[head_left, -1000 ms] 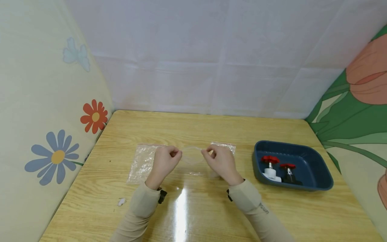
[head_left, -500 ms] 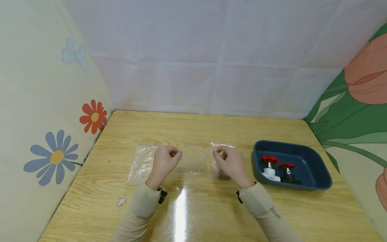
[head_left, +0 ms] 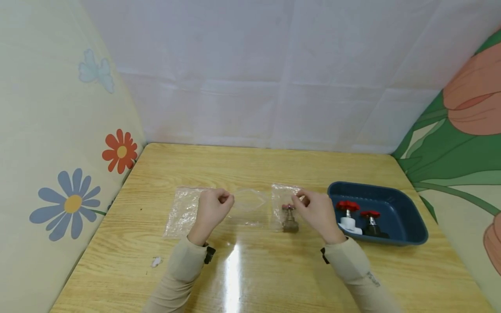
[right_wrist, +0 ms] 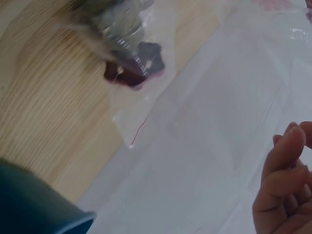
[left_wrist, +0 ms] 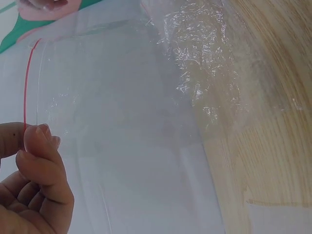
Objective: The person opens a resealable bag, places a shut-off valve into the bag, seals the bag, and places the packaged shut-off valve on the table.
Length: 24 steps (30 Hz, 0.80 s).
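My left hand (head_left: 213,208) pinches the rim of a clear zip bag (left_wrist: 107,97) between thumb and forefinger; a red line runs along that rim. In the head view the bag's mouth gapes to the right of the hand. My right hand (head_left: 318,213) hovers apart from it, fingers loosely curled around nothing. Left of that hand, a small zip bag (head_left: 278,193) lies with a red-handled metal valve (head_left: 290,222) inside. Another flat clear bag (head_left: 182,211) lies partly behind my left hand.
A dark blue bin (head_left: 409,217) stands on the right of the wooden table (head_left: 250,165). In it are a white valve (head_left: 349,223) and a black valve (head_left: 372,228), both with red handles. A white scrap (head_left: 156,261) lies front left.
My right hand has let go of the clear bag's rim and moved right towards the bin, uncovering the bagged valve. My left hand has kept its place and grip.
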Available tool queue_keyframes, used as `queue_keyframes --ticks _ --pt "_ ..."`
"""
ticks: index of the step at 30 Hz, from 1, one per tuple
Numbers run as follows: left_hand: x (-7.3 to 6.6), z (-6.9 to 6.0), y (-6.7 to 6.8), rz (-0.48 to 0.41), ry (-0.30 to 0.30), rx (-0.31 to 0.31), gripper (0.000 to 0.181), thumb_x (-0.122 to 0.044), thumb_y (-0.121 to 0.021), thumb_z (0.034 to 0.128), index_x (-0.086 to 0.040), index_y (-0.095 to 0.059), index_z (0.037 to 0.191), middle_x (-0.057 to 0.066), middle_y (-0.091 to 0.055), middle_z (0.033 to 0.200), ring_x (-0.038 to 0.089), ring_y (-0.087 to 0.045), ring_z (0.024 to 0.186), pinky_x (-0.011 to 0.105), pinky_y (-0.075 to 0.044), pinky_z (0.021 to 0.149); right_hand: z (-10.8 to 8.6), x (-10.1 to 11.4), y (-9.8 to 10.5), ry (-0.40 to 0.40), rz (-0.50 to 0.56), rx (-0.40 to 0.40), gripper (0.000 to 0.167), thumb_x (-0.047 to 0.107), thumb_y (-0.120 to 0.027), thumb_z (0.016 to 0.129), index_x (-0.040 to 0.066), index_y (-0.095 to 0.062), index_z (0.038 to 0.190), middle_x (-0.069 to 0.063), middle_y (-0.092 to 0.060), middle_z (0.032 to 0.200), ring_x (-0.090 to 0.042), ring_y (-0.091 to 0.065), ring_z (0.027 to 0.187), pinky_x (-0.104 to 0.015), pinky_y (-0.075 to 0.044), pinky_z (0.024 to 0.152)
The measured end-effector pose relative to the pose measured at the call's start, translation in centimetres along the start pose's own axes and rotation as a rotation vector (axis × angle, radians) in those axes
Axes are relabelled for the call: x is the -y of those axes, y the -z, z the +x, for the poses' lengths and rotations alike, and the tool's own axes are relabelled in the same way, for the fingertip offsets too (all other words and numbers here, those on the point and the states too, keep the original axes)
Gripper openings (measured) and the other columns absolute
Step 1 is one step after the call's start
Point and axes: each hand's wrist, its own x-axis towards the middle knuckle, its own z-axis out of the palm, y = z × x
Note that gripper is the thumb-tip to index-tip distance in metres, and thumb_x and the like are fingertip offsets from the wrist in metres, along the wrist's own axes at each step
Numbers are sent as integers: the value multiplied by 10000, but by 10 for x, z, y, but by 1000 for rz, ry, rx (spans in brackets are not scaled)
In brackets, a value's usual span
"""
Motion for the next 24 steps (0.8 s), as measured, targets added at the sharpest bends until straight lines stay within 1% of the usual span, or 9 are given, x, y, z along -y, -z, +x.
queue_keyframes --ticks 7,10,15,19,24 --pt "1 0 1 -1 24 7 93 4 -601 753 16 -690 732 37 -597 552 68 -449 429 231 -438 474 -2 -18 13 -44 -43 4 173 173 -615 853 13 -676 879 -21 -592 592 -97 -480 463 -280 -401 428" --pt "2 1 1 5 16 11 89 6 -603 752 20 -689 734 49 -606 563 67 -460 431 225 -443 465 -3 -24 22 -56 -82 4 194 185 -614 855 8 -675 906 -41 -611 624 -110 -498 479 -301 -419 449" --pt "1 2 2 2 7 14 89 6 -603 754 19 -688 731 57 -611 574 70 -470 437 222 -449 466 -3 -35 40 -49 -140 -11 182 169 -612 858 6 -670 914 -53 -627 654 -126 -519 498 -311 -427 455" --pt "1 1 3 -4 19 12 89 8 -604 755 15 -687 726 51 -608 574 71 -476 444 226 -454 472 -5 -42 54 -44 -163 32 210 188 -596 871 -4 -656 931 -68 -627 681 -142 -529 518 -309 -421 445" --pt "2 1 4 -1 21 6 90 8 -606 755 9 -689 721 46 -608 572 74 -478 447 236 -456 476 -5 -52 67 -82 -210 126 276 204 -595 868 -31 -634 1009 -122 -640 767 -194 -565 589 -340 -443 475"
